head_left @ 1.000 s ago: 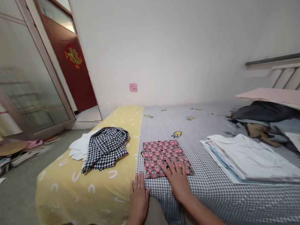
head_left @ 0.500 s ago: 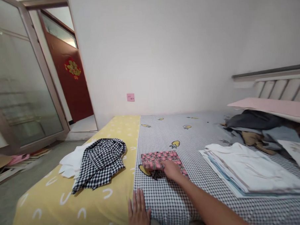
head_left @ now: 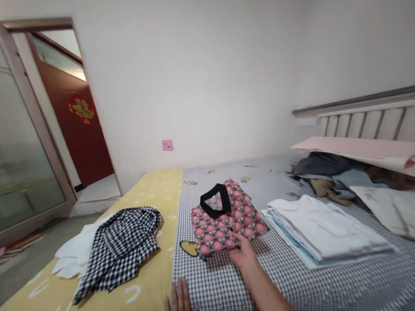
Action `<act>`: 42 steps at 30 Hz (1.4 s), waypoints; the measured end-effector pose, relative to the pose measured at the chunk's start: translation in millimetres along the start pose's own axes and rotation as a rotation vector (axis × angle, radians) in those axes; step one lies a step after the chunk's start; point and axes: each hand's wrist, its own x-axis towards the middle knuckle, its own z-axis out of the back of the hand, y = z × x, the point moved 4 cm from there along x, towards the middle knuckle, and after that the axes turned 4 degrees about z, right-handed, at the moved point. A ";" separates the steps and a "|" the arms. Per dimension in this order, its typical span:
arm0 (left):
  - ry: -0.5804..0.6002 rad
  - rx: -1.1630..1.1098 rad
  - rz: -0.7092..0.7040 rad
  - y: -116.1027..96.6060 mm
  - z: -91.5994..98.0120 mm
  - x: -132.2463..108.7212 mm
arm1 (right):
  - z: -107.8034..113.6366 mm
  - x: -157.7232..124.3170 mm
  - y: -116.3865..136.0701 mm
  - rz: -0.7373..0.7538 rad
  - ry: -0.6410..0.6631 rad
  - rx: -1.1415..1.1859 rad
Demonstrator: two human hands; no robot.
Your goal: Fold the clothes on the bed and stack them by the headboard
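Note:
My right hand (head_left: pixel 244 254) grips the near edge of a folded pink floral shirt (head_left: pixel 214 232), thumb on top and fingers beneath. The shirt's black collar faces up, and its right part fans out, lifted off the bed. Flat on the checked sheet (head_left: pixel 213 279), near the yellow strip, rests my left hand (head_left: pixel 181 303) with its fingers stretched out. To the left lies a crumpled black-and-white gingham garment (head_left: pixel 122 246), partly covering a white garment (head_left: pixel 72 251).
A stack of folded white and blue clothes (head_left: pixel 327 228) lies right of the shirt. Beyond it, a pink board (head_left: pixel 361 148) tops a heap of dark clothes (head_left: pixel 318 164) by the white headboard (head_left: pixel 371 123). A glass door (head_left: pixel 17 136) stands at the far left.
My right hand has turned and lifted the floral shirt, so its black collar now shows. My left hand stays flat on the bed. The camera view has shifted to the right.

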 end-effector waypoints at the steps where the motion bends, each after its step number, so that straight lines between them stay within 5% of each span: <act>1: 0.042 0.014 -0.024 0.2 7.4 0.5 | 9.6 -18.3 -17.2 -0.038 -0.035 0.029; 4: 0.142 0.040 -0.070 -1.3 28.1 3.6 | 36.6 -66.3 -50.4 -0.109 -0.129 0.103; 8: 0.219 -0.020 -0.020 -2.9 44.4 11.0 | 75.0 -100.5 -58.3 -0.148 -0.132 0.281; 13: 0.190 -0.293 0.276 5.2 61.4 22.4 | 142.4 -102.5 -50.6 -0.179 -0.131 0.246; 16: 0.065 -0.366 0.322 -4.4 82.2 33.4 | 182.6 -90.7 -34.7 -0.125 -0.357 -0.013; 18: -0.041 -0.367 0.270 -24.1 100.1 47.0 | 194.8 -78.5 -10.7 0.049 -0.537 -0.269; 20: -0.115 -0.363 0.185 -53.7 116.4 67.0 | 182.8 -61.9 18.5 0.300 -0.565 -0.589; 22: -0.135 -0.367 0.058 -89.2 126.8 91.9 | 151.6 -41.9 38.2 0.456 -0.443 -0.918; 25: -0.077 -0.357 -0.126 -135.2 123.0 127.5 | 102.6 -14.3 39.2 0.440 -0.216 -1.313; 27: 0.033 -0.312 -0.196 -151.0 104.3 141.5 | 81.9 -2.9 24.9 0.397 -0.056 -1.507; 32: 0.360 -0.190 -0.321 -147.7 33.1 126.4 | 86.8 1.6 -24.4 0.291 0.216 -1.718; 36: 0.248 -0.183 -0.317 -138.8 9.6 107.7 | 100.1 -0.4 -37.5 0.319 0.209 -1.730; 42: 0.167 -0.246 -0.275 -138.7 11.1 105.5 | 102.0 1.0 -39.7 0.380 0.174 -1.708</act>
